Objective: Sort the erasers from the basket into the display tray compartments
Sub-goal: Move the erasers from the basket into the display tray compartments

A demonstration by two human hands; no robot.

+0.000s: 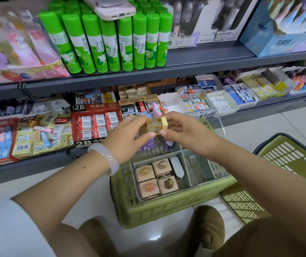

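Shop aisle, grey shelf (194, 61) w/ green glue sticks (109, 43), pale tiled floor (167, 236). Left hand (130, 134) & right hand (183, 132) both pinch small clear-boxed eraser (156, 124) above clear tray (185, 190), tray sits in green basket (167, 210) on floor

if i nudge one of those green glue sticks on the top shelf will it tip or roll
Probably tips: each green glue stick is tall, narrow and upright. The packed rows likely catch it, though front ones could fall off the shelf edge. Once down, the round body would likely roll. The phone lying on the caps might shift too.
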